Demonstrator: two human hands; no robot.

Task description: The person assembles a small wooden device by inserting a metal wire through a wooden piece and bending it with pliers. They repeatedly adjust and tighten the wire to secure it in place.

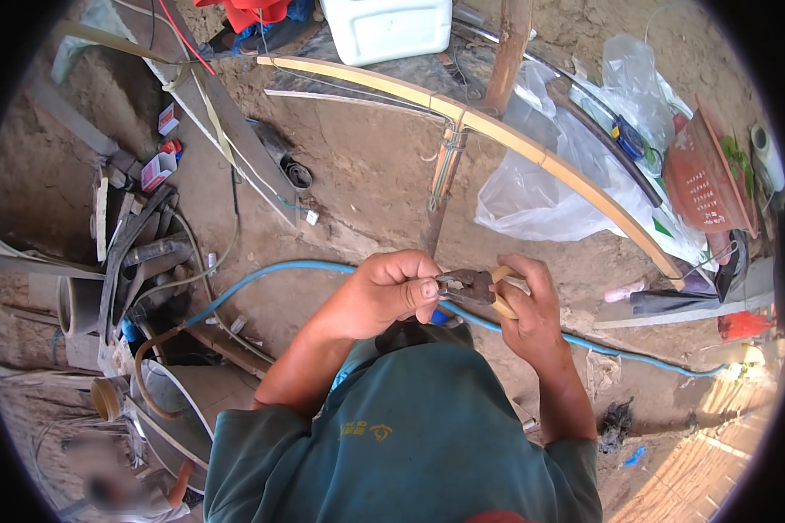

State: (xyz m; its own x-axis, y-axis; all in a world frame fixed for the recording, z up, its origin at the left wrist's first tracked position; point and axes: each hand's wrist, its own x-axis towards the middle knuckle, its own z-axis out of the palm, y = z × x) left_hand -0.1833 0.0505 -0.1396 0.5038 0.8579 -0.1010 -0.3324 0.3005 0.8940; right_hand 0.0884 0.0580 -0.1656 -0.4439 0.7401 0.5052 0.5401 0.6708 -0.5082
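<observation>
My right hand (532,309) is wrapped round the yellow handles of a pair of pliers (469,285) with dark, rusty jaws. The jaws point left, toward the fingertips of my left hand (384,296). Thumb and forefinger of that hand are pinched together right at the jaws; whatever lies between them is too small to make out. Beyond my hands, a long curved pale wooden strip (532,155) arches across the top of a short wooden stake (439,196). Wire (450,146) is wound round the joint of strip and stake.
A blue hose (310,264) runs across the dirt ground behind my hands. Clear plastic sheeting (541,196) and a reddish panel (706,170) lie at the right. At the far side stands a white plastic container (388,30). Small boxes (158,170) and a metal drum (192,392) are at the left.
</observation>
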